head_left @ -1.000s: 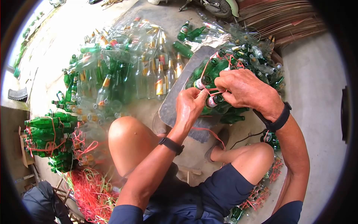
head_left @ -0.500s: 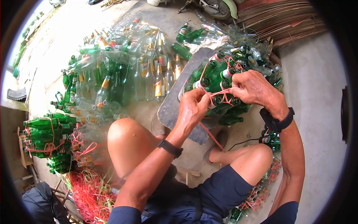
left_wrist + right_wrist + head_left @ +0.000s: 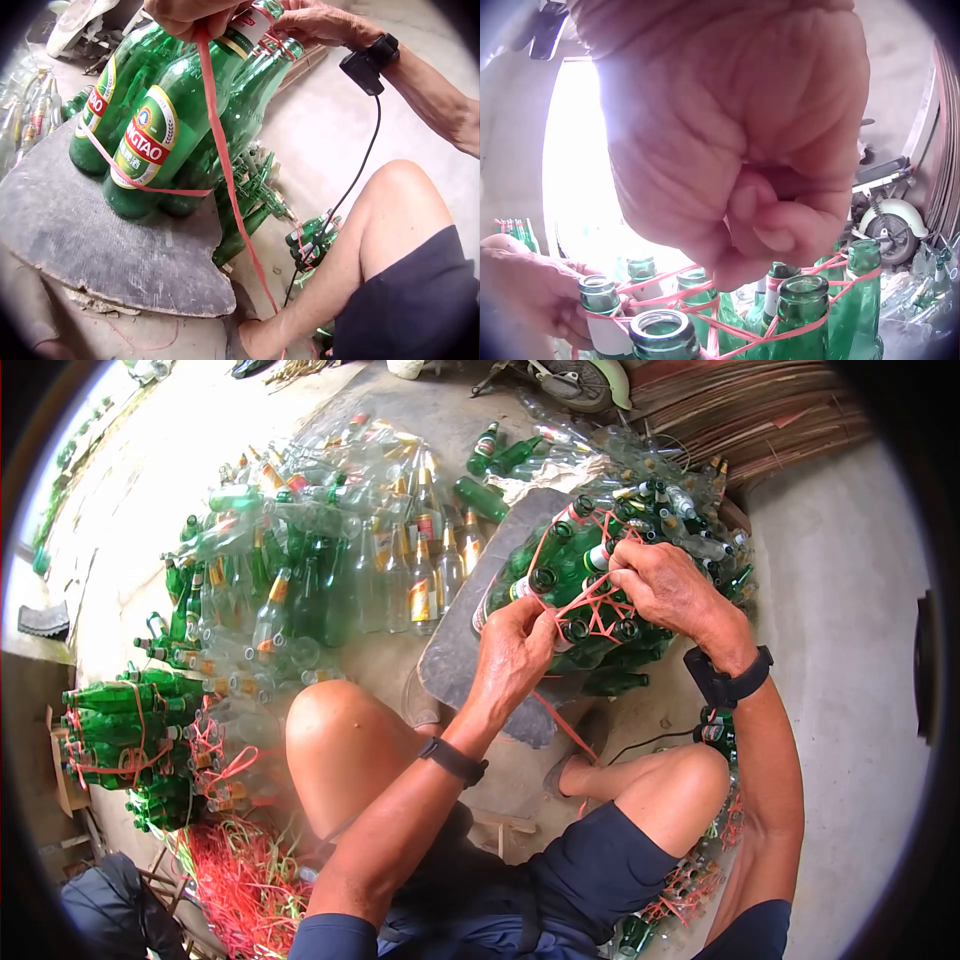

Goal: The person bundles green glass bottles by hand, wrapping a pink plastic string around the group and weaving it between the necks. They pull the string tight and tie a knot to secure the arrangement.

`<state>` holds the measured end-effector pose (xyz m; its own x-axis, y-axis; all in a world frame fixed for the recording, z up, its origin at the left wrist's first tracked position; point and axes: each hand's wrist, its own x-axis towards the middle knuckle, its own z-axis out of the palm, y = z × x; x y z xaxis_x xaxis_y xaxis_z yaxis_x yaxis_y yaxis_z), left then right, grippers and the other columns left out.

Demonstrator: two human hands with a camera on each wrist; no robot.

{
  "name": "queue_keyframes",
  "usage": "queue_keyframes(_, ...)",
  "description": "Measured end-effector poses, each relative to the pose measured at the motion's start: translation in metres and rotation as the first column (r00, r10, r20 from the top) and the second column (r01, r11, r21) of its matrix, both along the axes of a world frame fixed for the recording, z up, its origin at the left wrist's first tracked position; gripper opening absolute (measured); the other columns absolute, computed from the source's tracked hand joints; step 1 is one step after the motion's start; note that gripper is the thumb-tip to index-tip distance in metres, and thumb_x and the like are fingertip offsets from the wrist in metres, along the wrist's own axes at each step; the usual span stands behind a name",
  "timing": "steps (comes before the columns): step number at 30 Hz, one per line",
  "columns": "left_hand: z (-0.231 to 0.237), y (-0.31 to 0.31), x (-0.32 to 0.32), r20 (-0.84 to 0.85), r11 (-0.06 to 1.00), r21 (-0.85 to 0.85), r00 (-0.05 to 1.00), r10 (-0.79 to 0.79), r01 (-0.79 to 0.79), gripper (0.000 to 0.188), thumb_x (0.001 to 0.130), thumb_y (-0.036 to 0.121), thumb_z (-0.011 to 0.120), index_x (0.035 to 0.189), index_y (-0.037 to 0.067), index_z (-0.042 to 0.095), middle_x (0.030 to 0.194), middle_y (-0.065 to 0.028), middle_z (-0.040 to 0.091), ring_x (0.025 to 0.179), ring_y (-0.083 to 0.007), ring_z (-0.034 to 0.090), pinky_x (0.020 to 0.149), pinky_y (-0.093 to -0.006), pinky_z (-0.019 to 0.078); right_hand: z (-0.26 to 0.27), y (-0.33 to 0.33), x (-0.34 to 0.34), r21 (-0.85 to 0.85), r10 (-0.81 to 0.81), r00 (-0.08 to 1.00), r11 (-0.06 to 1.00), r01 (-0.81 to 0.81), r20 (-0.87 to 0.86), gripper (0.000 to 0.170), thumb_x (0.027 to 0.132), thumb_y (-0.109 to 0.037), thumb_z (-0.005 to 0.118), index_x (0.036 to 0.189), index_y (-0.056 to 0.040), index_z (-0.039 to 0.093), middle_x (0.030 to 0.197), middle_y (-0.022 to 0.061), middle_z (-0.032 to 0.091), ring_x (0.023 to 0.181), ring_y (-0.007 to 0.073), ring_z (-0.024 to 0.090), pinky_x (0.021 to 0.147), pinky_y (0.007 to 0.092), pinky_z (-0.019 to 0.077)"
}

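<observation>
Several green beer bottles (image 3: pixel 161 127), upright and bound together, stand on a grey slab (image 3: pixel 120 247). Pink plastic strap (image 3: pixel 220 142) rings their lower bodies and criss-crosses between their necks. At the near-left neck, my left hand (image 3: pixel 515 655) pinches the strap between thumb and fingers, and a long tail hangs from it toward the floor. Over the right side of the bundle, my right hand (image 3: pixel 665 585) has its fingers curled and grips the strap, which stretches between both hands. In the right wrist view its fingertips (image 3: pixel 776 236) sit just above the bottle mouths (image 3: pixel 804 289).
Many clear and green bottles (image 3: pixel 425 590) stand left of the slab. Tied bundles of green bottles (image 3: pixel 115 725) and a heap of red strap (image 3: pixel 245 880) lie at lower left. More loose bottles (image 3: pixel 690 510) lie behind the bundle, with a motorbike (image 3: pixel 580 382) beyond.
My right hand first drew away to the right, pulling the strap out, then came slightly back and up. My left hand stays near the same neck. The strap's tail has straightened.
</observation>
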<state>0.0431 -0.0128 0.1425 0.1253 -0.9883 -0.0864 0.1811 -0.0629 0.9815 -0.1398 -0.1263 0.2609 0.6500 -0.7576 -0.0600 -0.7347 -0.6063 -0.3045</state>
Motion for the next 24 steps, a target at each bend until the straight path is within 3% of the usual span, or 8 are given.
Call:
queue_keyframes(4,-0.004,-0.001,-0.003,0.033,0.999,-0.026,0.999,0.029,-0.028,0.025,0.105,0.016,0.061,0.102,-0.007,0.072,0.072,-0.0016,0.064,0.07,-0.005,0.054,0.061,-0.0289,0.0476,-0.006,-0.005,0.003,0.0,-0.008,1.0,1.0,0.008,0.026,0.021,0.097,-0.019,0.06,0.1,0.0001,0.067,0.09,0.0268,0.069,0.092,0.048,0.067,0.08,0.0546,0.0518)
queue_keyframes(6,-0.009,-0.002,-0.004,0.023,0.999,-0.04,0.999,0.036,-0.035,0.026,0.105,0.016,0.061,0.103,-0.007,0.072,0.071,-0.0011,0.063,0.07,-0.0049,0.053,0.061,-0.029,0.0475,-0.014,-0.009,0.005,-0.01,0.004,0.998,1.0,-0.003,0.07,0.015,0.095,-0.013,0.06,0.093,0.0013,0.063,0.08,0.0239,0.064,0.078,0.044,0.065,0.071,0.0504,0.0498)
queue_keyframes(10,-0.009,-0.002,-0.003,0.036,0.999,-0.029,0.998,0.045,-0.044,0.027,0.105,0.017,0.061,0.102,-0.007,0.072,0.07,-0.0026,0.065,0.069,-0.0057,0.055,0.06,-0.0296,0.0483,-0.033,-0.022,0.0,-0.053,0.084,0.995,0.995,-0.081,0.044,0.014,0.093,-0.012,0.061,0.091,0.001,0.063,0.079,0.0237,0.064,0.076,0.0447,0.064,0.07,0.0498,0.0496)
queue_keyframes(13,-0.009,-0.003,-0.004,0.042,0.998,-0.001,0.997,0.067,-0.067,0.028,0.103,0.016,0.06,0.099,-0.008,0.073,0.071,-0.0049,0.068,0.068,-0.0076,0.059,0.061,-0.0307,0.0498,-0.032,-0.023,0.002,-0.046,0.075,0.996,0.996,-0.072,0.056,0.011,0.091,-0.01,0.06,0.089,0.0003,0.065,0.075,0.0212,0.062,0.071,0.0389,0.063,0.068,0.0467,0.0492)
queue_keyframes(15,-0.007,-0.002,-0.003,0.048,0.996,0.012,0.995,0.085,-0.086,0.028,0.101,0.016,0.06,0.097,-0.008,0.074,0.071,-0.0062,0.069,0.068,-0.0089,0.061,0.061,-0.0314,0.0507,-0.026,-0.025,0.004,0.137,-0.005,0.998,0.991,-0.003,0.056,0.011,0.09,-0.007,0.058,0.089,0.0006,0.067,0.07,0.0181,0.06,0.065,0.0299,0.059,0.065,0.0422,0.0484)
queue_keyframes(17,0.0,-0.001,0.001,0.044,0.993,0.078,0.996,0.081,-0.084,0.027,0.1,0.017,0.065,0.092,-0.006,0.076,0.073,0.0038,0.063,0.065,-0.0038,0.051,0.054,-0.0245,0.0395,-0.021,-0.025,0.009,0.179,-0.017,0.999,0.984,0.011,0.033,0.012,0.088,-0.005,0.057,0.09,0.0007,0.068,0.069,0.0169,0.058,0.063,0.0262,0.057,0.064,0.0408,0.0478)
queue_keyframes(18,-0.001,-0.001,0.002,0.045,0.993,0.077,0.996,0.081,-0.084,0.027,0.1,0.017,0.065,0.092,-0.006,0.076,0.073,0.0038,0.063,0.065,-0.0038,0.051,0.054,-0.0245,0.0395,-0.019,-0.025,0.01,0.219,-0.028,1.0,0.975,0.026,0.007,0.014,0.087,-0.003,0.056,0.09,0.0008,0.069,0.067,0.0157,0.057,0.061,0.0224,0.055,0.062,0.0394,0.0472)
queue_keyframes(24,-0.006,-0.002,0.008,0.143,0.991,0.079,0.985,0.095,-0.107,0.024,0.096,0.015,0.067,0.09,-0.006,0.076,0.069,0.0052,0.061,0.062,-0.0031,0.049,0.052,-0.0243,0.0371,-0.028,-0.03,0.008,0.319,-0.064,0.998,0.946,0.061,-0.002,0.017,0.086,-0.001,0.055,0.093,0.0014,0.07,0.068,0.0155,0.058,0.061,0.0213,0.054,0.062,0.0389,0.0466)
